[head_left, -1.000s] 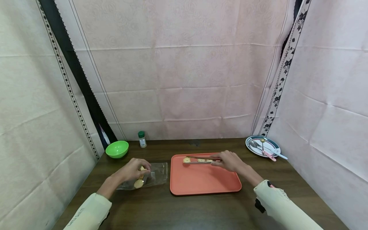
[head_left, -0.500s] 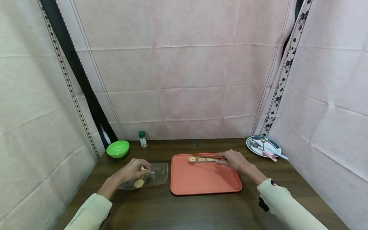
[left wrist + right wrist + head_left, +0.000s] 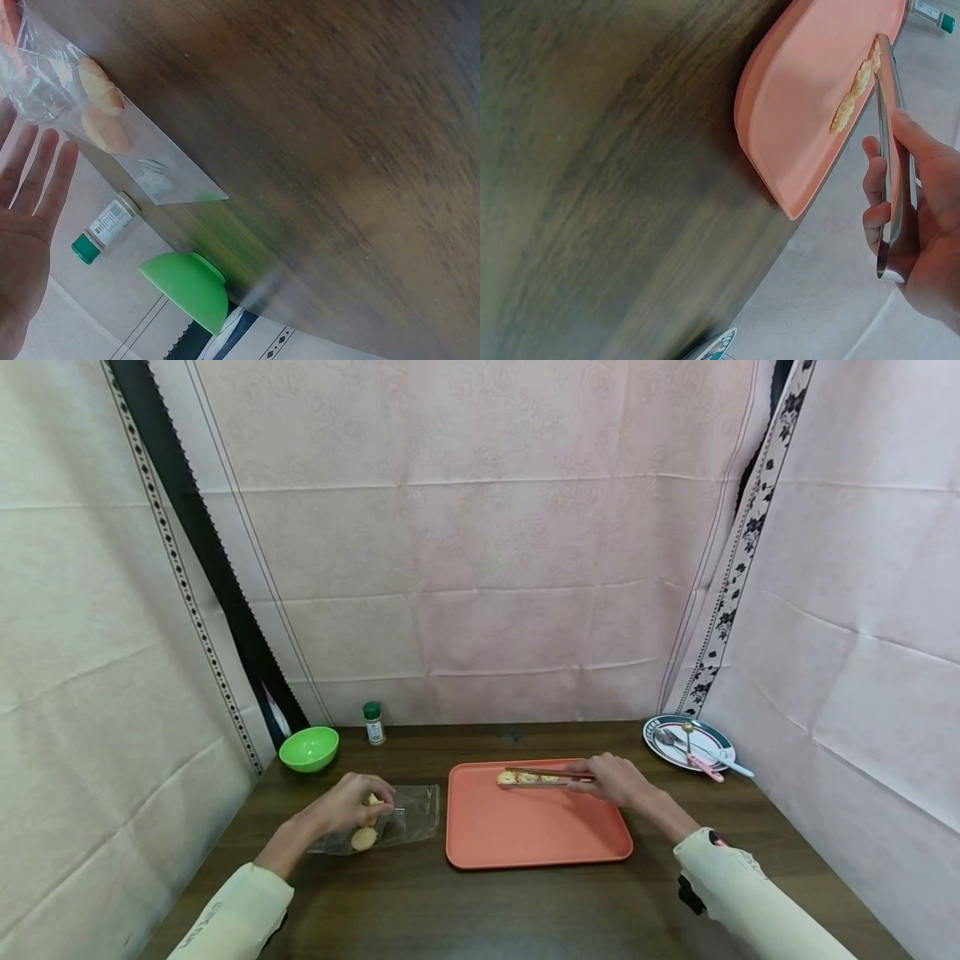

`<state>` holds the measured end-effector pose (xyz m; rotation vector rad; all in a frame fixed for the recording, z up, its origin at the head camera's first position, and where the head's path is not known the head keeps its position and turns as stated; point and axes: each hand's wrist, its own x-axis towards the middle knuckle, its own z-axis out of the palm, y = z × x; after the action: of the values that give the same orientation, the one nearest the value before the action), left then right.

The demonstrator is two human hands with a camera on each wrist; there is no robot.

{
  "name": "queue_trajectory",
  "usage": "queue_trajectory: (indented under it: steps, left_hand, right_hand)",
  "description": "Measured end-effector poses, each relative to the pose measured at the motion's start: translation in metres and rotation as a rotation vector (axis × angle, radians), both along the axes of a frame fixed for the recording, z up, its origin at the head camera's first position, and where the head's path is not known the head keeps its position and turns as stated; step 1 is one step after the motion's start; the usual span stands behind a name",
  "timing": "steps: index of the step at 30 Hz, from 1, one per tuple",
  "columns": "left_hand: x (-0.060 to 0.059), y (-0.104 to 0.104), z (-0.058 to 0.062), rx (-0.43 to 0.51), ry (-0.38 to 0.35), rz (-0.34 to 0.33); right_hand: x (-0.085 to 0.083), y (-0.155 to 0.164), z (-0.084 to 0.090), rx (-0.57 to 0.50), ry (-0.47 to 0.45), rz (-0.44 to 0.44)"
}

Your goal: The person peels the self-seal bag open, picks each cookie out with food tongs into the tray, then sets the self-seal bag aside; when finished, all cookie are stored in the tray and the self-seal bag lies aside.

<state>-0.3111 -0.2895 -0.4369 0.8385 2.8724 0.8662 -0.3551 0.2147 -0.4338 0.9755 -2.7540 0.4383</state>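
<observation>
1. Gripping a pair of metal tongs [image 3: 546, 776], the right hand [image 3: 611, 779] has its fingers curled round the handle end; the tongs lie along the far edge of the orange tray [image 3: 536, 827], and their long axis runs left to right, with the tips pointing left, away from the hand.
2. Brown table [image 3: 480, 902] carries everything; the tray sits at its middle, and the right hand is the nearer one to it.
3. Clear plastic bag [image 3: 405, 817] lies flat near the left edge of the table, just beside the tray. The left hand [image 3: 345, 806] rests on the bag with straight, relaxed fingers and holds nothing; in the left wrist view the palm is flat.
4. Green bowl [image 3: 308, 748] stands at the far left corner, and a striped plate [image 3: 690, 743] with a fork and spoons at the far right corner.
5. Small spice jar [image 3: 372, 723] with a green cap stands at the far edge, just right of the bowl.
6. Pale cookies [image 3: 525, 777] lie in a row between the arms of the tongs, left of the right hand. Two more cookies [image 3: 364, 838] are inside the bag, next to the left hand's fingers.
</observation>
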Motion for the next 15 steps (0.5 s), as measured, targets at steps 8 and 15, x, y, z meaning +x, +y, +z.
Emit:
queue_trajectory:
  steps: [8,15]
  left_hand:
    - [-0.0009,-0.0004,-0.0013,-0.019,0.026,-0.002]
    - [0.0,-0.0037,-0.0025,-0.023,0.034,0.001]
  right_hand:
    - [-0.0009,-0.0004,0.0005,0.038,-0.015,-0.03]
    - [0.0028,0.0004,0.0053,0.049,-0.007,-0.05]
